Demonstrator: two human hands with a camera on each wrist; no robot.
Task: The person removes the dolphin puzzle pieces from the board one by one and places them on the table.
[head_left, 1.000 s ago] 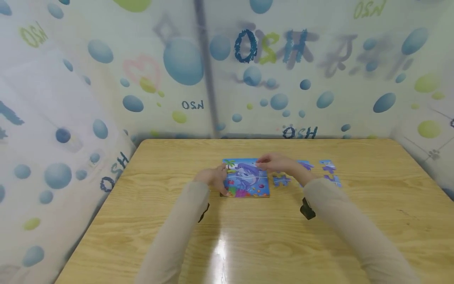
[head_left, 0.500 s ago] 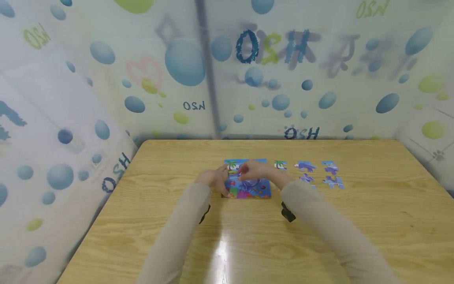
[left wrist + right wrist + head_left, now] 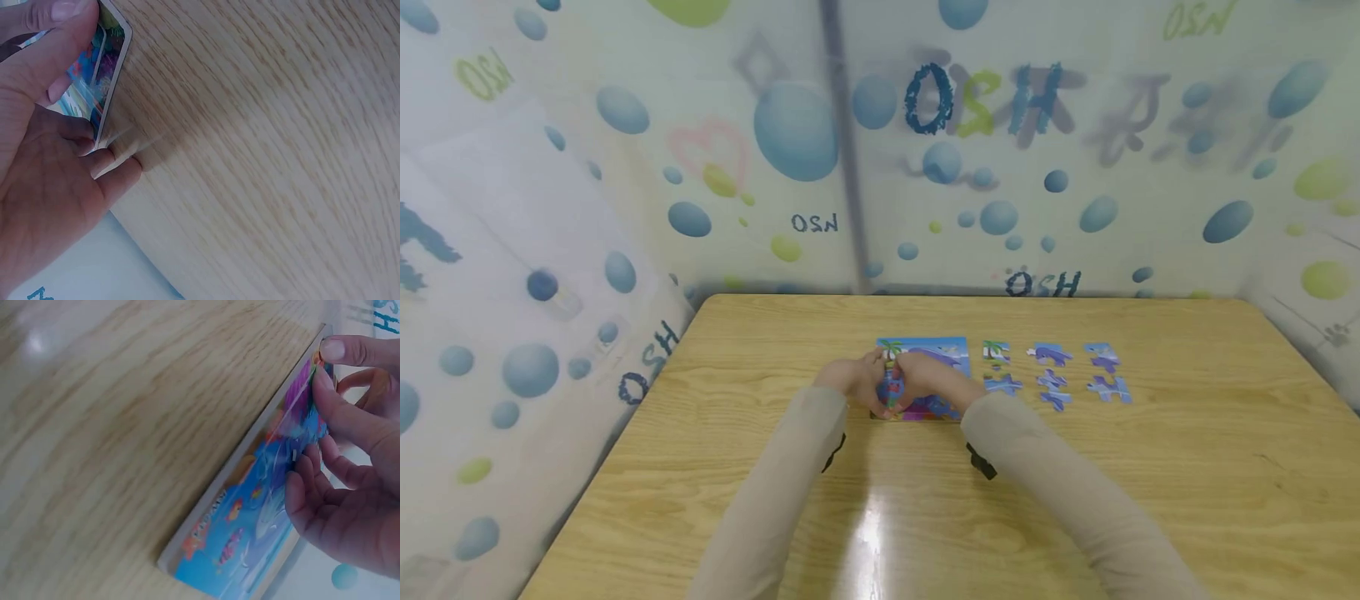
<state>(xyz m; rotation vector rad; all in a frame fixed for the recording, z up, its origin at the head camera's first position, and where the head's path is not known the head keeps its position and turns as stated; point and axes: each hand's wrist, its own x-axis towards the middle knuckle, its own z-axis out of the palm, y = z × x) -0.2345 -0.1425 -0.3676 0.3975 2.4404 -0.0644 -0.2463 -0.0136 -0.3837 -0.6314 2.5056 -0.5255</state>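
Observation:
A jigsaw board (image 3: 951, 344) with a cartoon dolphin and palm tree lies flat on the wooden table. My left hand (image 3: 852, 379) holds its left side, thumb at the near corner and fingers along the left edge. My right hand (image 3: 928, 379) bends across the board and meets the left hand over that side. In the right wrist view, the right thumb (image 3: 340, 409) touches the picture beside the left thumb (image 3: 350, 351), and its curled fingers (image 3: 303, 487) hover close over the dolphin picture. I cannot tell whether the right fingers pinch a piece.
Several loose jigsaw pieces lie in two rows right of the board, among them a palm tree piece (image 3: 997, 352), a purple dolphin piece (image 3: 1051, 354) and a corner piece (image 3: 1109, 389). The table (image 3: 760, 350) meets a wall covering (image 3: 880, 208) printed with bubbles at the back.
My right hand has moved left and nearer, from the board's far right corner to its left side beside the left thumb. More loose pieces are uncovered. The left hand stays in place.

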